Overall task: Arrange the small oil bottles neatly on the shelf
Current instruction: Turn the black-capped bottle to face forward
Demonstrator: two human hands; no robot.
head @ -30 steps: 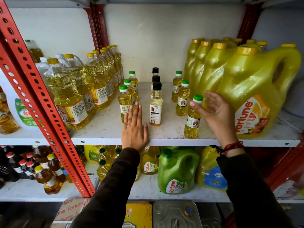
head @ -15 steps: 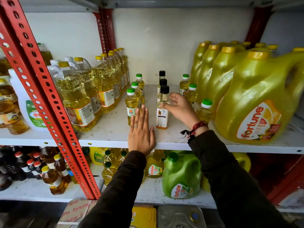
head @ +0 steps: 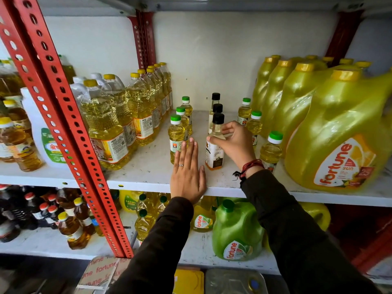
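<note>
Small oil bottles stand in three rows on the white shelf (head: 148, 172). The left row has green caps, and its front bottle (head: 176, 136) touches the fingertips of my left hand (head: 187, 172), which lies flat and open on the shelf. The middle row has black caps; my right hand (head: 234, 143) grips the front black-capped bottle (head: 214, 154) at its shoulder. The right row has green caps, with its front bottle (head: 271, 149) just right of my right wrist.
Large yellow-capped oil bottles (head: 110, 128) crowd the shelf's left side, and big yellow Fortune jugs (head: 343, 134) fill the right. A red perforated upright (head: 63, 115) crosses the left. Below stand a green jug (head: 237, 232) and dark bottles (head: 42, 213).
My right hand left the front green-capped bottle on the right, moved left and closed on the front black-capped bottle. My left hand stayed flat on the shelf.
</note>
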